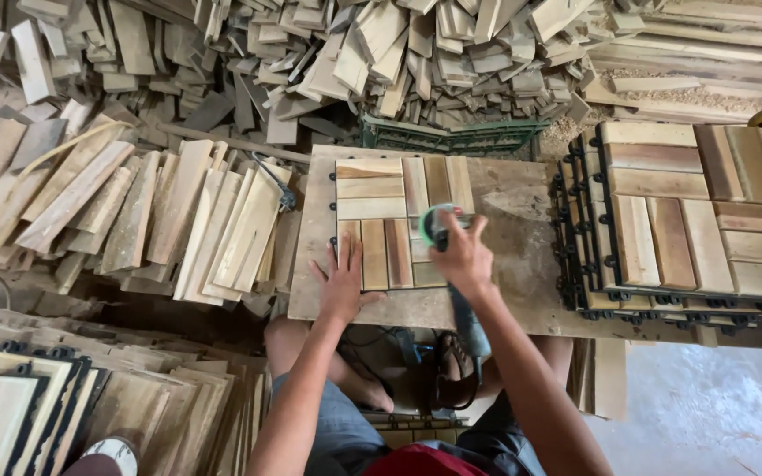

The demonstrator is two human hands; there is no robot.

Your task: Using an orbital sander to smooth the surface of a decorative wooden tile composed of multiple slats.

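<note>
A square wooden tile [396, 198] made of short slats lies on a flat board [522, 256] in front of me. My left hand [342, 284] presses flat, fingers spread, on the tile's near left corner. My right hand [461, 255] grips a green and grey power sander [437, 226] whose round head rests on the tile's right side. The tool's body runs back under my forearm.
A stack of finished slat tiles on black plastic grids [672, 220] stands to the right. Loose wooden slats [178, 211] lie piled on the left and heaped at the back. A green crate [451, 137] sits behind the board. More tiles [19, 405] lie at lower left.
</note>
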